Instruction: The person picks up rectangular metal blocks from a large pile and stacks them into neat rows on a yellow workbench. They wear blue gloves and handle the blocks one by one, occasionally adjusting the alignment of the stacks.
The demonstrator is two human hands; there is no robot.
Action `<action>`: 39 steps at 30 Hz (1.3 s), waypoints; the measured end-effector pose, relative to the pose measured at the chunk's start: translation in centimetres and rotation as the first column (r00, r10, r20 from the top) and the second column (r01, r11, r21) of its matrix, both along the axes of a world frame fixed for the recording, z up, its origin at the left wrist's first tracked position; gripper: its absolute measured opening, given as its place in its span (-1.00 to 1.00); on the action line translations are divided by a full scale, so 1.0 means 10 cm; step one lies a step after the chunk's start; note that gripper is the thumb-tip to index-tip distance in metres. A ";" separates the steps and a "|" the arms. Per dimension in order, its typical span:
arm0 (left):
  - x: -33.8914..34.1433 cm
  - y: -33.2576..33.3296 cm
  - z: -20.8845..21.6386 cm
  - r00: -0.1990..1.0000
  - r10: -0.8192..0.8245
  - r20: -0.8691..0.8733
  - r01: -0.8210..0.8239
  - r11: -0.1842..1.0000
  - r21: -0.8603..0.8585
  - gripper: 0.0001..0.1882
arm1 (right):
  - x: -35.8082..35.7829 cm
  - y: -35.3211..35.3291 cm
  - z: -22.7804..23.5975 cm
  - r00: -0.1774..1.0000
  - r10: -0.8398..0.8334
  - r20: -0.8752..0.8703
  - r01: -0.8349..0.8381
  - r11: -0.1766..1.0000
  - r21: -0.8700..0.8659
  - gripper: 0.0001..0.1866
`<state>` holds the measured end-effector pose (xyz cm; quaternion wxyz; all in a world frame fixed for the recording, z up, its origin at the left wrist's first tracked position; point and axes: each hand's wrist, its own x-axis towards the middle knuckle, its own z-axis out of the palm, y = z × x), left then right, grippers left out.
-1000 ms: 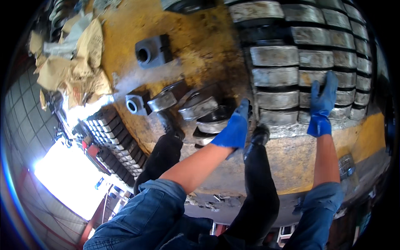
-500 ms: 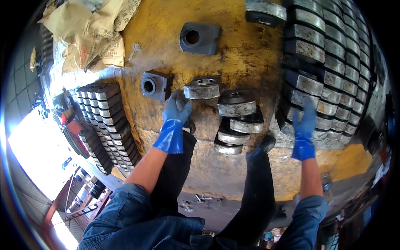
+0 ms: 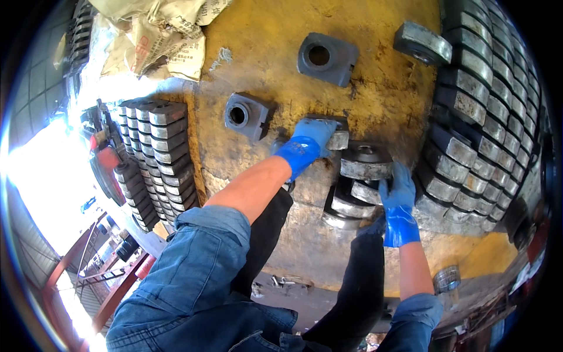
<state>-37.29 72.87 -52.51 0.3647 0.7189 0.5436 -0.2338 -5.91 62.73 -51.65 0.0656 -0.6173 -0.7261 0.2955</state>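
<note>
Head view, looking down: my left hand [image 3: 309, 146], in a blue glove, lies flat over a grey metal block [image 3: 335, 136] on the yellow-stained work surface [image 3: 375, 82], fingers spread across its top rather than curled under it, so I cannot tell whether it is truly gripped. That block sits at the upper end of a small heap of round and wedge-shaped steel pieces near the middle of the surface. Just below and to its right, my right hand [image 3: 397, 193], also gloved in blue, reaches up with open fingers resting against a thick steel disc [image 3: 366, 163] and a flatter steel piece [image 3: 363, 192] beneath it; the fingers are apart, not closed around anything. More stacked discs [image 3: 346, 212] lie under these. Up and to the left stands a square grey block with a round hole [image 3: 247, 114], apart from the heap, and a second holed block [image 3: 326, 57] lies farther up. Along the right side run long rows of grey metal bars [image 3: 475, 135]. Another stack of bars [image 3: 155, 158] stands on the left edge, with crumpled paper sacks [image 3: 164, 41] above it. My denim sleeves and dark trousers fill the lower part.
</note>
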 end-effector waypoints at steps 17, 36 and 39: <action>-2.50 -0.96 -0.83 0.327 0.907 0.267 -0.932 0.263 0.248 -0.45 | 0.99 -0.01 -0.14 0.961 -0.222 0.164 0.189 0.963 0.193 -0.42; -2.20 -0.83 -0.47 0.576 0.813 0.089 -0.817 0.576 0.028 -0.16 | 2.38 -1.57 1.47 0.702 -0.343 0.624 0.531 0.836 -0.137 -0.28; -3.33 -1.29 0.28 0.536 0.841 -0.068 -0.834 0.540 0.114 -0.14 | 0.82 -1.28 2.92 0.579 -0.325 0.747 0.814 0.189 -0.549 -0.37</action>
